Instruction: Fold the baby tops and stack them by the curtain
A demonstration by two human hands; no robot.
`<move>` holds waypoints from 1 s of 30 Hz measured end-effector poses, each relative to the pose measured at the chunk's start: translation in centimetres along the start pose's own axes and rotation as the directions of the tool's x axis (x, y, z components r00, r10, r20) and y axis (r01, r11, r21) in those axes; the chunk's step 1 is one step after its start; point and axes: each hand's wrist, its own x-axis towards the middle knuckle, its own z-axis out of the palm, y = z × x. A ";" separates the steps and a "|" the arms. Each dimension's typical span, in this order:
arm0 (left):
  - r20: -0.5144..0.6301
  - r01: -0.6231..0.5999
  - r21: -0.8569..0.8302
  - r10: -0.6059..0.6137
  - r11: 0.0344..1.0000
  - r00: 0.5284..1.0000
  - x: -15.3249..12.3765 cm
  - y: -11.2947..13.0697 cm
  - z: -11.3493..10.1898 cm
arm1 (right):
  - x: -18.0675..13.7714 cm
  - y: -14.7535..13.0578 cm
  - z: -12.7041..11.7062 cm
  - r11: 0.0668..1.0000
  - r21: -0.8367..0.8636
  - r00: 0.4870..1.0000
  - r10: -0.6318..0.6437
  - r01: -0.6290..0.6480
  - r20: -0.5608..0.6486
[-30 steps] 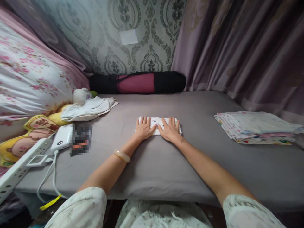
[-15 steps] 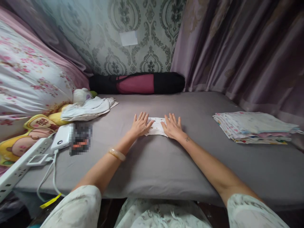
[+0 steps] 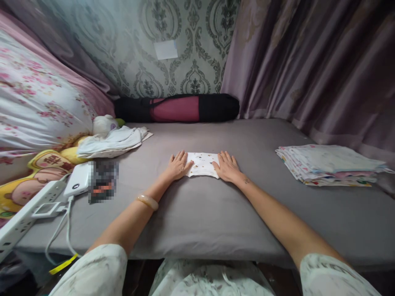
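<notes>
Folded cloths [image 3: 328,165] stacked well right of both hands' cloth [image 3: 203,164].

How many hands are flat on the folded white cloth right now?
2: the left hand on its left end, the right hand on the right end of the cloth.

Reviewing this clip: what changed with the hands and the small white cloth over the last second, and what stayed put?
The left hand and right hand slid apart from the middle of the folded white cloth to its two ends, baring its centre; both lie flat and open, gripping nothing. The cloth looks narrower and squarer than before. The stack of folded cloths, the power bank and the rolled mat stayed where they were.
</notes>
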 end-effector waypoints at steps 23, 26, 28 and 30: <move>-0.122 -0.085 -0.166 0.065 0.982 0.990 0.8 3.2 0.2 | 0.6 -4.5 -0.5 0.995 0.036 0.993 -0.088 0.091 -0.074; -0.213 0.038 -0.349 -0.119 0.936 0.970 0.9 2.8 -0.3 | 1.1 -6.0 -0.3 0.991 0.066 0.989 -0.111 0.118 -0.100; -0.238 0.080 -0.454 -0.208 0.887 0.949 0.7 2.5 -0.5 | 1.4 -6.6 0.3 0.990 0.068 0.988 -0.117 0.124 -0.099; -0.244 0.091 -0.544 -0.260 0.834 0.934 0.4 2.1 -0.5 | 1.5 -6.9 0.9 0.990 0.059 0.986 -0.117 0.125 -0.117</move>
